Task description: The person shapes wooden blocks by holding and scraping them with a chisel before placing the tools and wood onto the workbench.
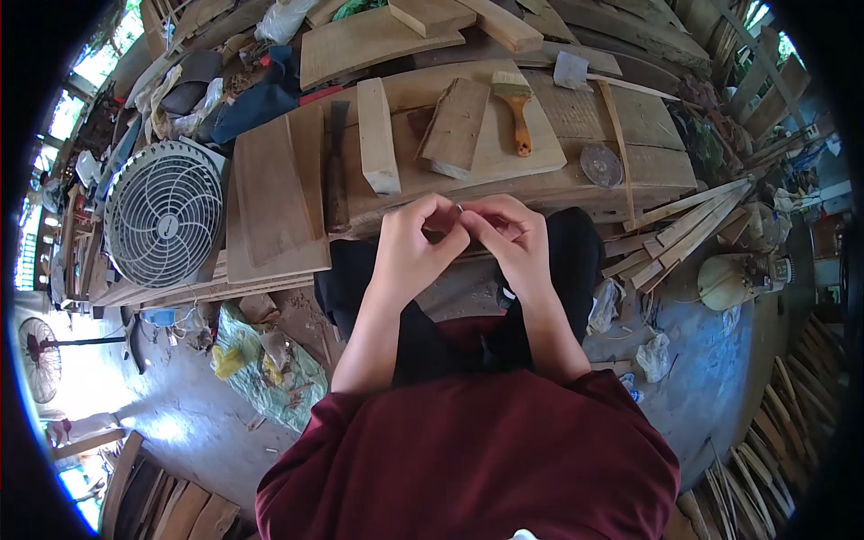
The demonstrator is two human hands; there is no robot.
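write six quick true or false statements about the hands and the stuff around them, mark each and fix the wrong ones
1. The left hand and right hand meet at a small shiny piece. True.
2. The paintbrush lies with its bristles toward the person. False: the handle of the paintbrush points that way.
3. A clear round disc lies right of the paintbrush. True.
4. The grey fan is on the person's right. False: the grey fan is on the left.
5. The shirt is bright yellow. False: the shirt is dark red.
6. Green sheeting lies on the floor. True.
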